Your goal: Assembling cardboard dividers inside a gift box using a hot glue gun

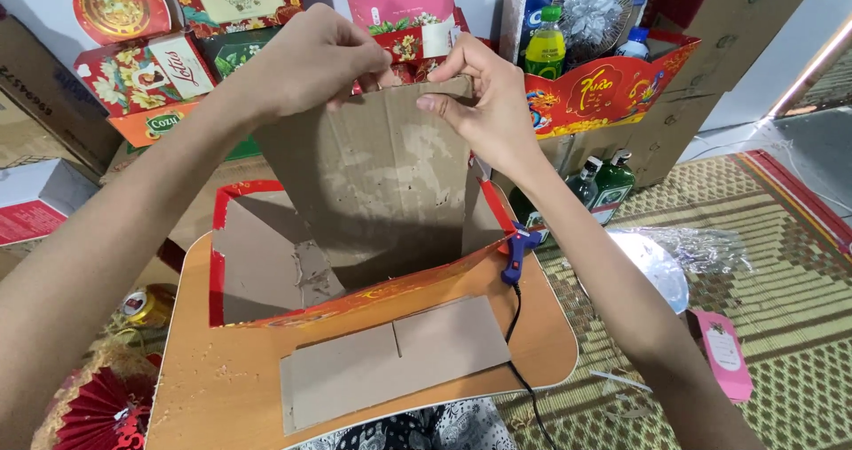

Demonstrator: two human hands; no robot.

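- Head view: a red box [232,264] of cardboard stands open on the small wooden table [222,397]. Inside, only its bare brown walls and floor show.
- A tall brown cardboard panel [382,175] stands up in the box, wide at the top and narrow at the bottom.
- The left hand [311,59] is curled over the top edge of the panel, its fingers pinching the left corner.
- The right hand [484,104] pinches the right corner of the panel, thumb on the near side and fingers behind.
- Both arms reach forward and up from the bottom corners, with the hands close together at the top of the panel.
- A flat cardboard piece [395,361] lies on the table just in front of the box.
- A blue glue gun [515,255] rests at the right side of the box, its black cord running off the table edge.
- Behind the box, a red gift tray [612,90] holds a yellow-green bottle [545,46] and a silver bow [590,11].
- Two green bottles [603,184] stand on the woven mat [781,281] to the right.
- A pink card [723,352] lies on the mat near the right arm.
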